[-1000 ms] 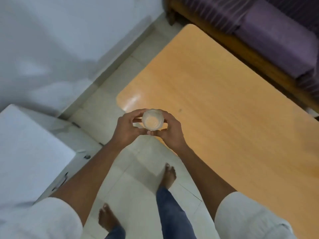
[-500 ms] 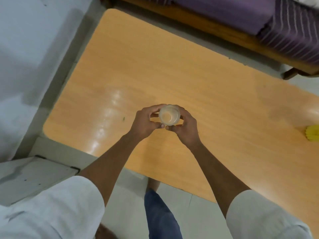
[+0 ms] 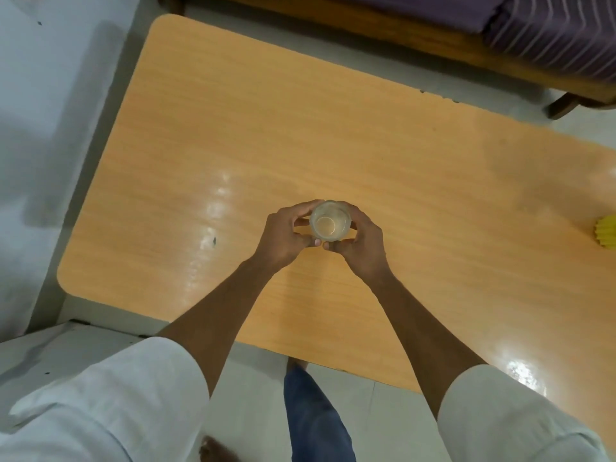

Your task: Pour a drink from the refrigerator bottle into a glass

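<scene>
A clear glass point(image 3: 330, 221) is seen from above, over the middle of the orange wooden table point(image 3: 300, 135). My left hand point(image 3: 283, 236) wraps its left side and my right hand point(image 3: 361, 243) wraps its right side, thumbs nearly touching at the front. The glass is upright. Whether it rests on the table or hangs just above it, I cannot tell. No bottle is in view.
A yellow ridged object point(image 3: 606, 234) lies at the table's right edge. A purple striped sofa point(image 3: 550, 28) on a wooden frame runs behind the table. A white wall point(image 3: 50, 95) is at the left and a white appliance top point(image 3: 50, 355) at the lower left.
The view has swung from the floor and table corner to over the table. Both hands, still holding the glass, now sit above the table's middle instead of its near edge.
</scene>
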